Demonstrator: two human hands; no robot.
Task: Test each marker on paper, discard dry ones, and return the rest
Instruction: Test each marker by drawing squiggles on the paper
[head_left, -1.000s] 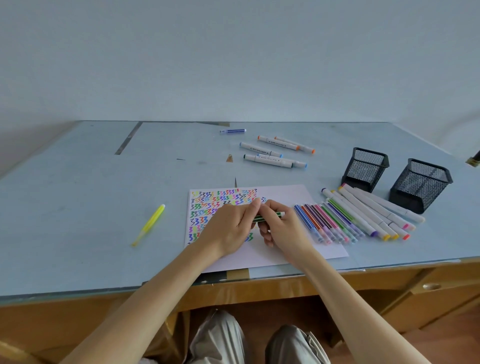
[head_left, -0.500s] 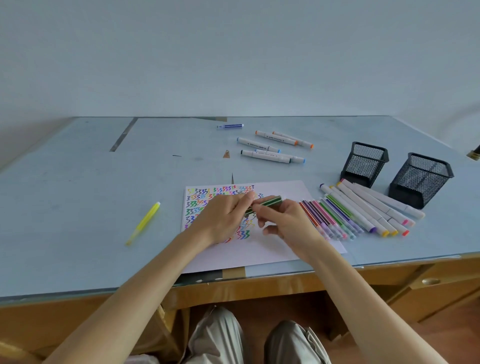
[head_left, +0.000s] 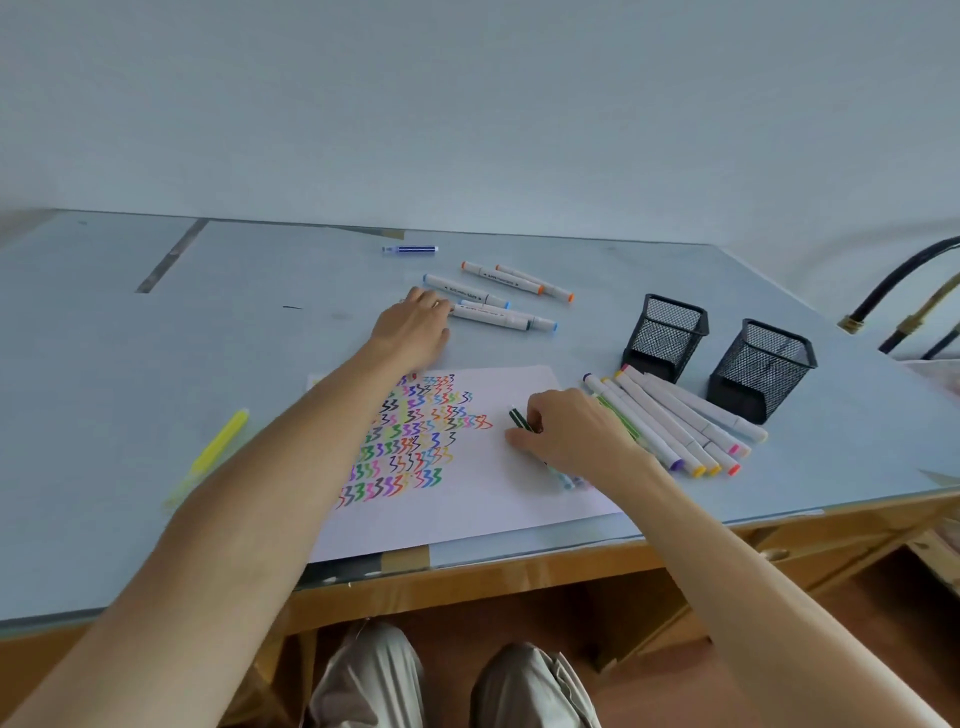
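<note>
The right hand (head_left: 569, 434) pinches a green marker (head_left: 521, 420) over the paper (head_left: 498, 499); the left hand (head_left: 415, 327), fingers relaxed, touches a white marker (head_left: 491, 313), which wants a firm mid-barrel grasp.

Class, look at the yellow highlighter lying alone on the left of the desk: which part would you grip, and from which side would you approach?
Grip the yellow highlighter around the middle of its barrel, coming straight down from above with thumb and fingers on its two long sides. It lies flat on the desk with open surface all round, slanting away to the right, so the hand should turn to match that slant.
</note>
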